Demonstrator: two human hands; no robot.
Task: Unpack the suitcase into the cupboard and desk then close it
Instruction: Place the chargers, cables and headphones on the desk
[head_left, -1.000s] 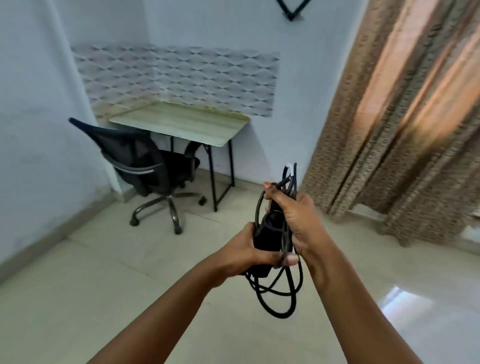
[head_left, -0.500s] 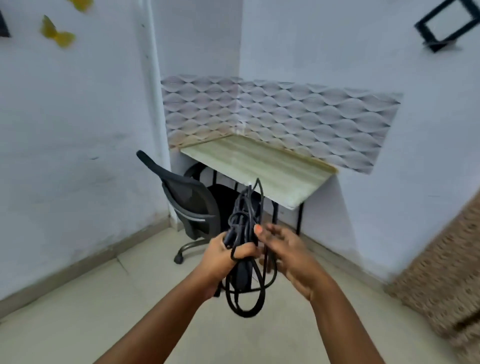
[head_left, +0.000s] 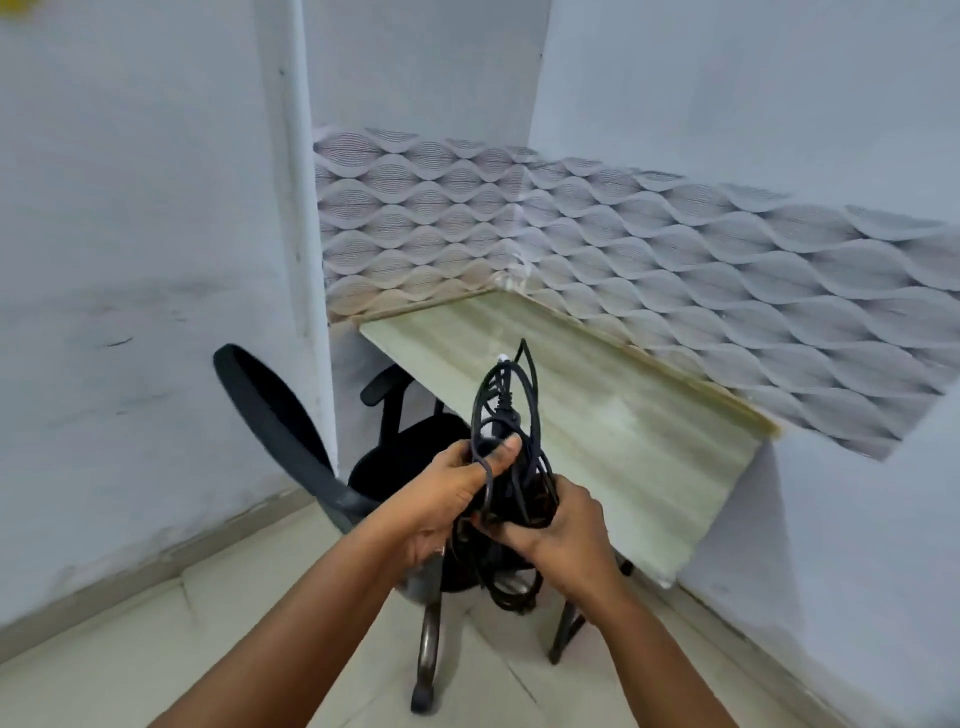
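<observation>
Above the desk (head_left: 597, 415), both hands (head_left: 452, 499) grip a coiled black cable (head_left: 511, 467).

No text, label, brand, number or sign can be read anywhere.

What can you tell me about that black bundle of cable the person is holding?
The black bundle of cable is a thin, rubbery-looking cord in loose, untidy loops around a dark block, perhaps an adapter. The left hand and the right hand both grip its middle. Loops stick up above and hang below, in the air before the pale wooden desk.
</observation>
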